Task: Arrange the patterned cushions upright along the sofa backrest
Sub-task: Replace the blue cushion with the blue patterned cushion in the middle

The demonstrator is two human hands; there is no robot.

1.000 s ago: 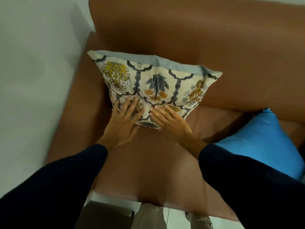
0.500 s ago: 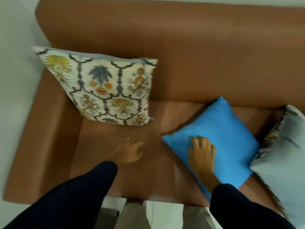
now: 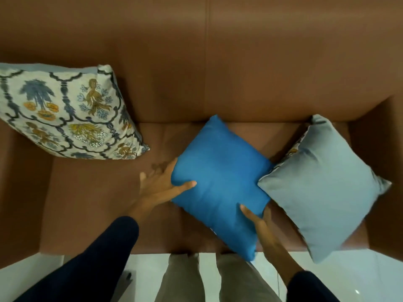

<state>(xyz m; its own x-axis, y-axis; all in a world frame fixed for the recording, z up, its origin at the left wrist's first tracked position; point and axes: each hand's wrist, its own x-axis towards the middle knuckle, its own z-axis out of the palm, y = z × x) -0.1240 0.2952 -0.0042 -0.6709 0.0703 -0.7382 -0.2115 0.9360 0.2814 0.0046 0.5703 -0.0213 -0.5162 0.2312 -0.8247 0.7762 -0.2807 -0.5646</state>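
A patterned cushion (image 3: 65, 114) with blue and yellow floral motifs stands upright against the brown sofa backrest (image 3: 196, 62) at the left end. A plain blue cushion (image 3: 220, 179) lies tilted on the seat in the middle. My left hand (image 3: 161, 186) grips its left edge, thumb on top. My right hand (image 3: 259, 225) holds its lower right edge. A pale grey-blue cushion (image 3: 322, 190) lies at the right, plain side up, with a strip of patterned fabric showing along its left edge.
The sofa's right armrest (image 3: 383, 149) rises beside the grey-blue cushion, and the left armrest (image 3: 19, 182) sits below the patterned one. Bare seat (image 3: 98, 203) lies between the patterned and blue cushions. White floor and my trouser legs (image 3: 196, 280) are at the bottom.
Both hands left the patterned cushion, which stays upright at the left. The view swung right, and both hands now hold the blue cushion by its edges.
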